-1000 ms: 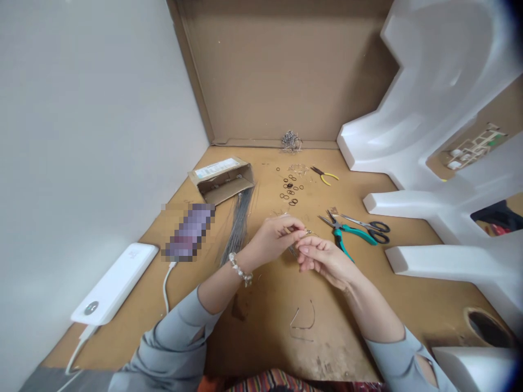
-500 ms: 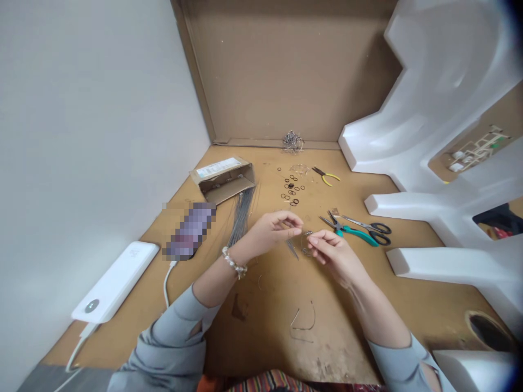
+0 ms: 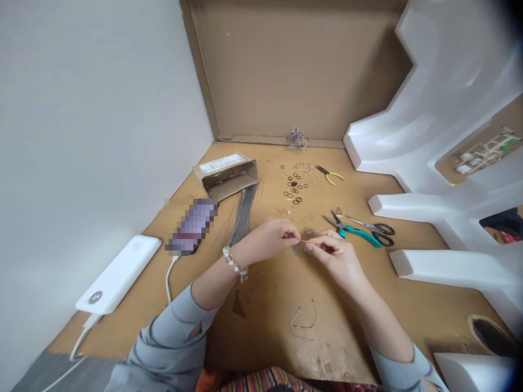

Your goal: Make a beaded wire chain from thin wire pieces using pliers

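Soft lt., faint shadows on table (image 3: 425,299), top-R corner dark & blurry.

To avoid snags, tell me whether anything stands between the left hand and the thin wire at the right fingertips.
Nothing visible does: the left hand appears to pinch the thin wire close to the right hand. The teal-handled pliers lie beyond, not between them.

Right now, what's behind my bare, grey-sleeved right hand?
Long-nosed metal pliers with teal handles lie partly behind your right hand: the nose and one handle show, but most of the other handle is covered. Anything else directly behind the hand cannot be seen.
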